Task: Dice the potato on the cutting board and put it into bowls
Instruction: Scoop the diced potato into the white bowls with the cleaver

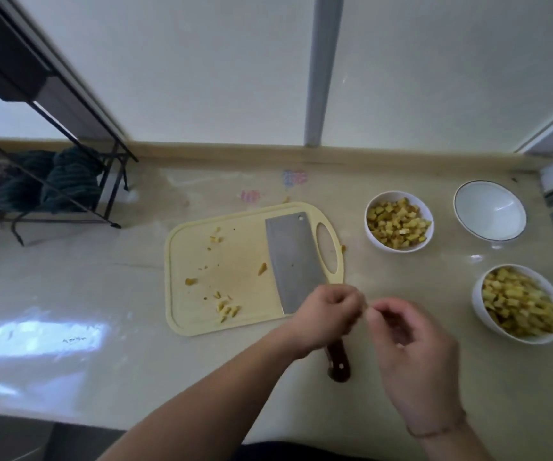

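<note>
A pale yellow cutting board lies on the counter with a few scattered potato bits on it. A cleaver rests flat on the board's right side, and its dark wooden handle sticks out over the near edge. My left hand hovers above the handle with fingers curled into a fist and nothing visible in it. My right hand is just to its right, blurred, with fingers loosely curled and fingertips almost meeting the left hand's. Two white bowls hold diced potato, one far and one near.
An empty white bowl stands at the back right. A black wire rack with dark cloth sits at the back left. A wall and window frame run along the counter's far edge. One potato bit lies beside the board's handle hole.
</note>
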The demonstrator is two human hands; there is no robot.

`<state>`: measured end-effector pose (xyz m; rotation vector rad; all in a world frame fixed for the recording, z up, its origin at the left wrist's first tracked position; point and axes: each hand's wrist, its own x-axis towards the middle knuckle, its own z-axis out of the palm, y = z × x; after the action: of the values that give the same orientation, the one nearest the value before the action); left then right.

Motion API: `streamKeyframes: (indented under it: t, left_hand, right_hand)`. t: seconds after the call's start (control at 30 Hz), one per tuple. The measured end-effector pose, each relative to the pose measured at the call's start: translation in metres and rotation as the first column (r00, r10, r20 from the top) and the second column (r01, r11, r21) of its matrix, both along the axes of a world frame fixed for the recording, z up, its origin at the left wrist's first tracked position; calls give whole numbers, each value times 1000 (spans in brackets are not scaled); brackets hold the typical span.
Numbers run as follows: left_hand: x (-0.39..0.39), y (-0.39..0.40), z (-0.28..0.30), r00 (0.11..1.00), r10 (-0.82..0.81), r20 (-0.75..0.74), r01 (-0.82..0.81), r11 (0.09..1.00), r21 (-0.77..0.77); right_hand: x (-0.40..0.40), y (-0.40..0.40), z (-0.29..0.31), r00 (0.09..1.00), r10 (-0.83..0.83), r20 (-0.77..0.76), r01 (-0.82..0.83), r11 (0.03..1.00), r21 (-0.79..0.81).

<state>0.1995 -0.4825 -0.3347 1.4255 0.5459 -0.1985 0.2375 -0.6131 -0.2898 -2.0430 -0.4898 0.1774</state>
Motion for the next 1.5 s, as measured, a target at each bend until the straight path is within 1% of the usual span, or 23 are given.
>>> streamKeyframes:
  t: [0.03,0.07,0.2,0.33,0.4,0.47,0.53,0.6,0.67,0.73,0.77,0.8,0.83,0.87,0.9,0.93,1.0,1.13,1.23,1.3,1.37,1.43,1.5]
  left_hand:
    - [-6,5,2,993,117,-4,-115,965,-235]
    - [-11,8,-1,981,192,-32,-189,902,-387]
    - [-23,17,-15,935,319,-152,-339,690,-640]
    - [-34,29,-17,869,426,-252,-447,458,-769]
    - [-34,37,-12,841,468,-269,-461,363,-810]
    - [-32,45,-13,819,499,-282,-479,327,-814]
    - [-29,50,-16,819,506,-271,-463,305,-832]
    - [-30,55,-19,818,508,-269,-442,258,-859]
    - [-33,59,-21,796,534,-285,-464,234,-854]
    - [-37,68,-17,760,564,-322,-557,312,-769]
    - [-41,75,-18,749,587,-308,-610,428,-667]
    - [-45,82,-17,764,592,-256,-633,612,-474]
    - [-49,89,-17,804,564,-189,-593,786,-176]
    - [-52,97,-17,850,506,-148,-484,860,159]
    - [-56,104,-22,888,438,-141,-339,830,442]
    - [-58,110,-25,919,372,-130,-217,754,620]
    - [-63,120,-37,972,233,-13,-131,591,796]
    - [-72,127,-57,990,8,143,-131,441,888]
    - [-78,129,-57,981,-14,194,-174,388,905]
    - [-82,128,-53,972,36,234,-228,409,884]
    - [-84,124,-48,962,131,240,-273,485,831]
    - [-86,124,-42,954,208,216,-297,558,775]
    - [-90,124,-41,967,178,185,-255,600,758]
  right_hand:
    - [-5,10,-1,988,101,116,-99,995,-24]
    - [-9,20,-3,957,194,215,-184,981,-68]
    - [-15,48,-18,823,356,443,-260,929,-265]
    - [-15,64,-22,753,494,434,-383,866,-321]
    - [-14,65,-21,744,524,414,-488,850,-198]
    - [-6,66,-21,802,469,370,-492,870,-37]
    - [13,68,-27,898,345,272,-364,931,21]
    - [38,72,-44,948,229,220,-213,972,-93]
    - [60,81,-62,952,265,155,-194,910,-367]
    - [75,89,-74,943,325,68,-232,792,-564]
    - [80,92,-78,938,341,59,-236,755,-611]
    - [83,96,-79,932,355,68,-233,734,-638]
    - [86,99,-79,928,363,79,-227,722,-654]
    - [88,102,-78,928,362,85,-216,712,-668]
    - [90,104,-78,934,348,83,-203,707,-678]
    - [89,105,-77,942,328,76,-189,703,-686]
    - [85,107,-75,955,291,64,-171,711,-683]
    - [62,116,-58,920,326,217,-183,848,-498]
    - [27,141,-50,837,506,208,-414,835,-364]
    - [8,156,-55,796,586,152,-527,795,-302]
    - [-1,166,-63,781,619,83,-579,768,-275]
    - [-1,169,-65,782,621,56,-590,766,-253]
    - [2,161,-59,807,585,83,-556,799,-227]
